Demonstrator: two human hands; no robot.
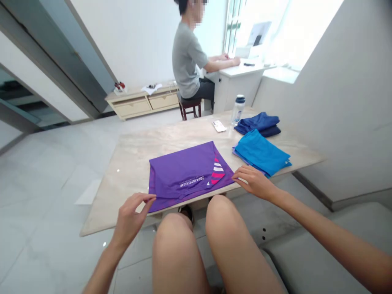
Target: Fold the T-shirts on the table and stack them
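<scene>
A purple T-shirt (pixel 180 167) lies folded in a flat rectangle along the near edge of the table. White lettering, partly too small to read, and pink and white stripes show on its right part. My left hand (pixel 131 214) pinches the shirt's near left corner between thumb and fingers. At the near right corner, my right hand (pixel 252 181) has its fingertips closed on the purple cloth. Just beyond that hand sits a folded bright blue garment (pixel 261 151), with lilac cloth showing beneath it.
Behind the blue garment lie dark blue clothes (pixel 259 122), a water bottle (pixel 238 110) and a white phone-like object (pixel 219 126) on the wooden table (pixel 122 163). A person (pixel 188 57) sits on a stool at a white desk (pixel 241 71). A wall (pixel 337 102) borders the right side.
</scene>
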